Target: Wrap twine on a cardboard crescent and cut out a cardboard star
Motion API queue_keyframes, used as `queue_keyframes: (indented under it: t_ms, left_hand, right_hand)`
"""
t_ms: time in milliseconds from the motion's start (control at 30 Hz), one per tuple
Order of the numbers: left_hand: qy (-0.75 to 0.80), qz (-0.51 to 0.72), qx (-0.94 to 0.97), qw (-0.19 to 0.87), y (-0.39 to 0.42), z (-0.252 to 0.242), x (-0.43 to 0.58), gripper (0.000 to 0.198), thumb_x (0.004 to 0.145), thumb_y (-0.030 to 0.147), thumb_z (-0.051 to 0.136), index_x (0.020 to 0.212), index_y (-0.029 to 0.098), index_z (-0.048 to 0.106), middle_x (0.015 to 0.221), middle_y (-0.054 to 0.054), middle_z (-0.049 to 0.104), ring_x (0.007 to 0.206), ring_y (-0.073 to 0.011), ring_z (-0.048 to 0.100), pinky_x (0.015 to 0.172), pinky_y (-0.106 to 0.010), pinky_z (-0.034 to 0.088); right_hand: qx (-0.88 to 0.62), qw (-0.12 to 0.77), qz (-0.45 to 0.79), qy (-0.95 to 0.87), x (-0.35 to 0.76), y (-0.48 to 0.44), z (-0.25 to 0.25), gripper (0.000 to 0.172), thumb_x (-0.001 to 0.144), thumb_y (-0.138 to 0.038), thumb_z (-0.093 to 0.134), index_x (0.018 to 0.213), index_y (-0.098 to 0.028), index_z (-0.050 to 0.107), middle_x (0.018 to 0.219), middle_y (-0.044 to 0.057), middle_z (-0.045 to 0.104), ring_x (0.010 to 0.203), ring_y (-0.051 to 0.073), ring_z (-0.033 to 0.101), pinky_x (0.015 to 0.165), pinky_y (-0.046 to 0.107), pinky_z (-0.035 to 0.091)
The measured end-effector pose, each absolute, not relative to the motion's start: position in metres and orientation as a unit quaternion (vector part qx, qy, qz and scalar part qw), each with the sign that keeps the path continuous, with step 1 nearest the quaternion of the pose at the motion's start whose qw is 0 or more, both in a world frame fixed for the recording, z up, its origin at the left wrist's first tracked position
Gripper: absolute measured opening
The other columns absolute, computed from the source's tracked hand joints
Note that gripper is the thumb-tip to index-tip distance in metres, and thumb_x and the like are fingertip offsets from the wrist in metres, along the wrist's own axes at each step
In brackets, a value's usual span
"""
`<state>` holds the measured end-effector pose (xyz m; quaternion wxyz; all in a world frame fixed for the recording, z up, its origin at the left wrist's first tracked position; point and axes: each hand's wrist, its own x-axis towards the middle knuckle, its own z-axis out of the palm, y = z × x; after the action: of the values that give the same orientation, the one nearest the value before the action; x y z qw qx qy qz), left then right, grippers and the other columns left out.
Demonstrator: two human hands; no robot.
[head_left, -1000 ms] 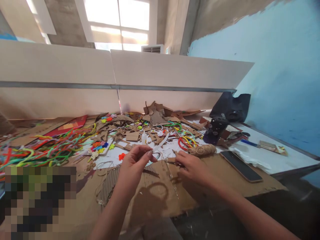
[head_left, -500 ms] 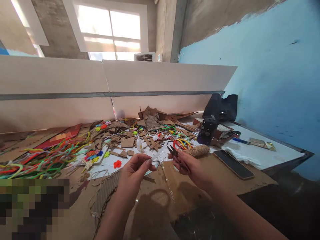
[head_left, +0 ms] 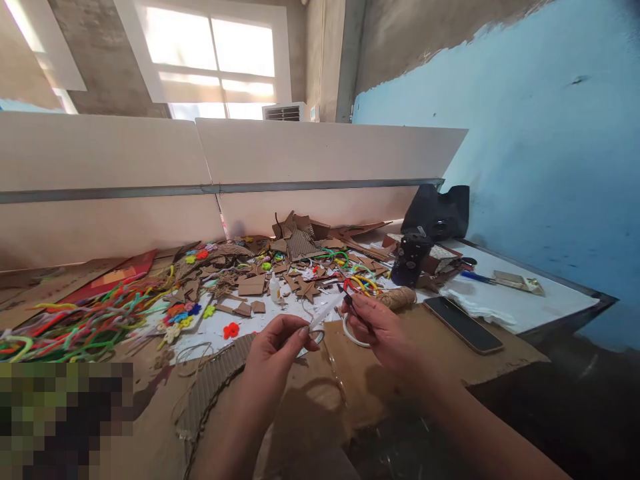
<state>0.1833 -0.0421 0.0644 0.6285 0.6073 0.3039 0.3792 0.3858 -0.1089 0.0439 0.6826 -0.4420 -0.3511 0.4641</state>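
My left hand [head_left: 285, 339] is closed, thumb and fingers pinching a narrow translucent white strip [head_left: 327, 313] that slants up toward the other hand. A thin dark curved edge shows just beyond its fingertips. My right hand [head_left: 373, 323] is closed around small dark scissors [head_left: 348, 299], mostly covered by the fingers; their dark tip meets the strip's far end. Just under the right hand, a white loop [head_left: 354, 333] shows; whether the hand holds it I cannot tell. Both hands are above the brown cardboard sheet [head_left: 310, 413].
Cardboard scraps [head_left: 253, 285], a small glue bottle [head_left: 275, 288] and a red flower [head_left: 231, 331] lie ahead. Coloured pipe cleaners [head_left: 75, 320] heap at left. To the right are a twine roll [head_left: 397, 298], a dark cup [head_left: 411, 260] and a phone [head_left: 463, 323].
The scissors' blades, spread apart before, now show as one dark tip at the strip. More of the strip shows between the hands. A white loop now appears below the right hand.
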Motion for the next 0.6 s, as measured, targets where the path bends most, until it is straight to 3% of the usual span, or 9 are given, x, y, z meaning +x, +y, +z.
queue_keyframes:
  t_ms: [200,333,467,533,600]
  left_hand:
    - [0.298,0.408,0.592,0.628,-0.037,0.052,0.19,0.032,0.077,0.05,0.079,0.084,0.02,0.069,0.069,-0.004,0.076,0.066,-0.0179,0.066,0.056,-0.024,0.039]
    - [0.313,0.407,0.57,0.641,-0.04,0.05,0.192,0.034,0.079,0.052,0.077,0.089,0.021,0.068,0.075,-0.005,0.078,0.066,-0.0171,0.065,0.051,-0.022,0.036]
    - [0.315,0.43,0.534,0.656,-0.053,0.051,0.197,0.03,0.081,0.049,0.073,0.09,0.021,0.065,0.076,-0.005,0.077,0.067,-0.0169,0.064,0.052,-0.023,0.037]
    - [0.302,0.44,0.513,0.673,-0.061,0.049,0.203,0.025,0.085,0.045,0.069,0.09,0.021,0.065,0.075,-0.004,0.076,0.067,-0.0164,0.063,0.055,-0.024,0.038]
    - [0.274,0.458,0.492,0.688,-0.069,0.044,0.21,0.02,0.087,0.039,0.065,0.094,0.021,0.066,0.077,-0.004,0.075,0.07,-0.0164,0.064,0.058,-0.024,0.04]
  right_hand:
    - [-0.47,0.711,0.411,-0.324,0.398,-0.108,0.033,0.048,0.075,-0.065,0.08,0.088,-0.019,0.073,0.063,-0.004,0.049,0.049,0.009,0.028,0.043,0.023,0.014]
    - [-0.601,0.602,0.304,-0.429,0.423,-0.122,0.018,0.037,0.078,-0.059,0.078,0.087,-0.023,0.075,0.067,-0.001,0.061,0.056,0.016,0.049,0.05,0.027,0.034]
    - [-0.719,0.44,0.118,-0.525,0.45,-0.149,0.008,0.028,0.074,-0.055,0.075,0.082,-0.028,0.078,0.084,0.008,0.076,0.077,0.032,0.066,0.071,0.046,0.051]
    - [-0.73,0.416,0.026,-0.541,0.453,-0.159,0.008,0.038,0.069,-0.059,0.076,0.094,-0.031,0.081,0.105,0.011,0.077,0.1,0.041,0.067,0.089,0.06,0.049]
    - [-0.729,0.421,0.055,-0.537,0.443,-0.164,0.011,0.038,0.074,-0.061,0.074,0.102,-0.037,0.082,0.115,0.011,0.077,0.109,0.043,0.067,0.097,0.066,0.045]
